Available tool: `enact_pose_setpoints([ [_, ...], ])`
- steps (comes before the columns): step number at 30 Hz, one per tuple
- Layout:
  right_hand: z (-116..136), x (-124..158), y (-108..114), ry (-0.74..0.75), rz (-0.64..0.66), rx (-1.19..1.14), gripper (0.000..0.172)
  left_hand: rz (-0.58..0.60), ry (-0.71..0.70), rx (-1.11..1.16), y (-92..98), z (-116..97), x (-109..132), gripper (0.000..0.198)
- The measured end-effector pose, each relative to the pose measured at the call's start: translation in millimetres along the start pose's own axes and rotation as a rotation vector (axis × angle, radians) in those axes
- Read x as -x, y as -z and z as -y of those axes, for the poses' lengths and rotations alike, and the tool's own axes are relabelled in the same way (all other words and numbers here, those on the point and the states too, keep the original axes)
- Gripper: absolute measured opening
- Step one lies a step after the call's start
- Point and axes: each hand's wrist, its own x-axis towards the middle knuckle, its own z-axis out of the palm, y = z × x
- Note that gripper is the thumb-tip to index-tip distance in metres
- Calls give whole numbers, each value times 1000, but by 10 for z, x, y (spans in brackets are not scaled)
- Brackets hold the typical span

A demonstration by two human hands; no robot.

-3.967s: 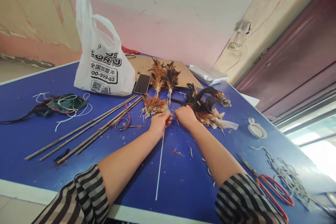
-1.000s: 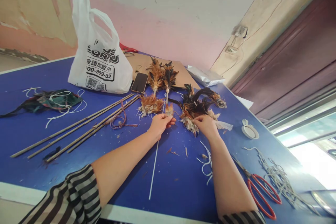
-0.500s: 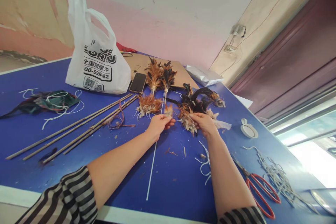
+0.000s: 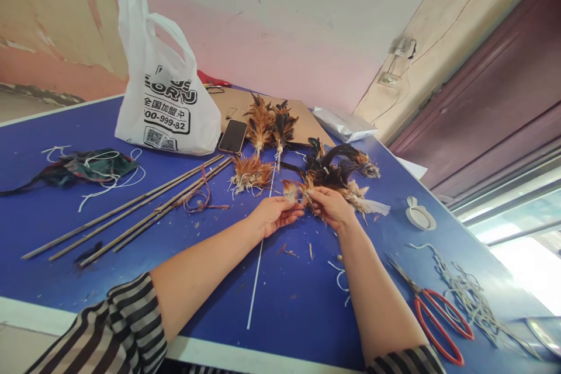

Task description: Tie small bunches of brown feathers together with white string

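Note:
Near the middle of the blue table, my left hand (image 4: 278, 214) pinches a small tuft of orange-brown feathers (image 4: 290, 190). Close on its right, my right hand (image 4: 328, 205) grips another small feather tuft (image 4: 307, 186), and the two tufts almost meet. Behind my right hand lies a heap of black and brown feathers (image 4: 331, 169). An orange feather bunch (image 4: 252, 173) rests left of the tufts. Two tied feather bundles, one orange (image 4: 260, 123) and one darker (image 4: 284, 124), lie farther back.
Thin sticks (image 4: 144, 204) and a green-dark bundle (image 4: 94, 168) lie left, below a white plastic bag (image 4: 169, 93) and a phone (image 4: 233, 136). Red-handled scissors (image 4: 442, 318), tangled string (image 4: 473, 298) and a tape roll (image 4: 421, 217) lie right.
My right hand has left the pale end of the feather heap and moved left with a tuft. My left hand has shifted slightly right, bringing the hands closer together.

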Motion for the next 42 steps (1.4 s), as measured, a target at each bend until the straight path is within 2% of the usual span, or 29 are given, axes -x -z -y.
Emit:
enact_pose_setpoints([
  [5, -18, 21, -101, 37, 26, 11, 27, 37, 16, 39, 8, -6, -2, 11],
  [10, -59, 0, -107, 29, -40, 7, 27, -132, -83, 26, 6, -52, -13, 2],
  [13, -89, -20, -99, 11, -76, 21, 27, -159, -117, 38, 17, -62, -33, 3],
  [20, -102, -6, -131, 11, 30, 189, 22, -65, -156, 114, 66, -66, -74, 6],
  [24, -76, 5, -114, -53, 39, 102, 24, -32, -161, 121, 109, -66, -100, 3],
  [29, -64, 9, -84, -59, 50, 52, 25, 5, -129, 106, 124, -81, -102, 5],
  [32, -67, 11, -95, 1, 40, 99, 24, 15, -71, 116, 122, -92, -92, 9],
  [35, -51, 23, -118, 125, 34, 167, 22, 8, -23, 146, 118, -99, -90, 11],
  [38, -14, 54, -138, 219, 76, 260, 21, -15, -3, 173, 116, -105, -96, 13],
  [42, 27, 97, -167, 232, 152, 330, 25, -33, -19, 172, 123, -101, -111, 12],
])
